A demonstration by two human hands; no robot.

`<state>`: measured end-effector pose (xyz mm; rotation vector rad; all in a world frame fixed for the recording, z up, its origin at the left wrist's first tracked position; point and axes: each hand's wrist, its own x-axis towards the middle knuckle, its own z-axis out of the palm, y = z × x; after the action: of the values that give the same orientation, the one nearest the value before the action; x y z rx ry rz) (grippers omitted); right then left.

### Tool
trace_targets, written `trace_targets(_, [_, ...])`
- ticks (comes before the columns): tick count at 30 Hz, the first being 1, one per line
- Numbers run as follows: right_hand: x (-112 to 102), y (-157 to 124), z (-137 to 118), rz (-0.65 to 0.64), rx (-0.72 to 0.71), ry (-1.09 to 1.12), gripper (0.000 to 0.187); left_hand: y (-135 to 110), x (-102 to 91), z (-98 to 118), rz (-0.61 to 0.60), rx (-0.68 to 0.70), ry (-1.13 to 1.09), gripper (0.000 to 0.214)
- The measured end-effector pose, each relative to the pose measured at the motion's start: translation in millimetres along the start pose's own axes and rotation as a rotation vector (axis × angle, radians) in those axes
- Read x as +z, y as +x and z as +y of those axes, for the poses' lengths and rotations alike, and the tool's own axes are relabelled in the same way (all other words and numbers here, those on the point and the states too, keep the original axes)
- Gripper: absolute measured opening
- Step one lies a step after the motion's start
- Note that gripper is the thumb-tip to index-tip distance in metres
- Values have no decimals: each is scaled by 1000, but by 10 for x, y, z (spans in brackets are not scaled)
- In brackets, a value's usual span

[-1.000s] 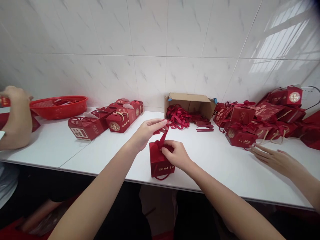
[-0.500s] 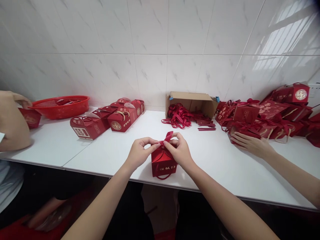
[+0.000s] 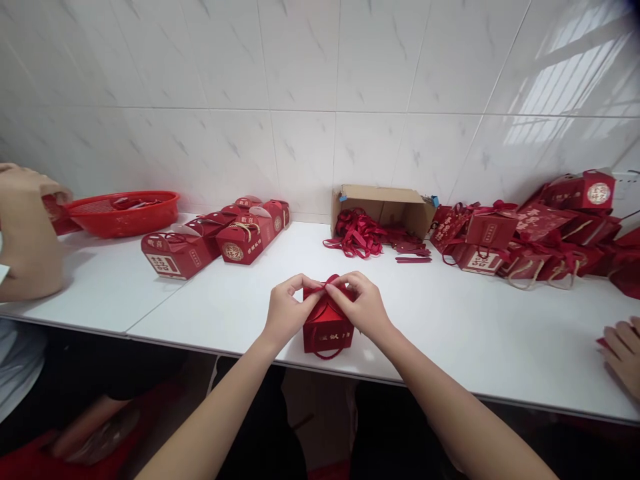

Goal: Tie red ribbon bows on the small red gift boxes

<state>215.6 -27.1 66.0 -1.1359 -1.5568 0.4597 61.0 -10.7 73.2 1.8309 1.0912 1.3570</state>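
A small red gift box (image 3: 327,333) stands upright near the table's front edge, gold characters on its front and a cord handle hanging down before it. At its top is a red ribbon (image 3: 331,279), partly covered by my fingers. My left hand (image 3: 295,303) pinches the ribbon from the left, thumb against fingers. From the right, my right hand (image 3: 361,300) pinches it too, its thumb close to the left one. Both hands rest close about the box's top, so the knot or loop between the fingertips is mostly hidden.
Behind stands an open cardboard box (image 3: 383,195) with red ribbons (image 3: 357,233) spilling out. Finished-looking red boxes (image 3: 483,259) pile up at right; more boxes (image 3: 183,257) and a red basket (image 3: 125,223) stand left. Co-workers' hands (image 3: 625,353) show at both sides.
The ribbon's upright loop has dropped lower between my fingers, and my hands have drawn slightly closer. The co-worker's hand at right has pulled away from the pile to the right edge.
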Motion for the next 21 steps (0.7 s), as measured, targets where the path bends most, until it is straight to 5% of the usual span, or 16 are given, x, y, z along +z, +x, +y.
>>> trace_targets(4, [-25, -2, -3, -66, 8, -27, 10, 10, 16, -7, 3, 1, -52, 7])
trace_targets(11, [40, -4, 58, -107, 234, 218, 12, 22, 30, -40, -12, -33, -126, 10])
trace_targets(21, [-6, -14, 0, -265, 332, 462, 24, 27, 62, -63, 3, -69, -203, 18])
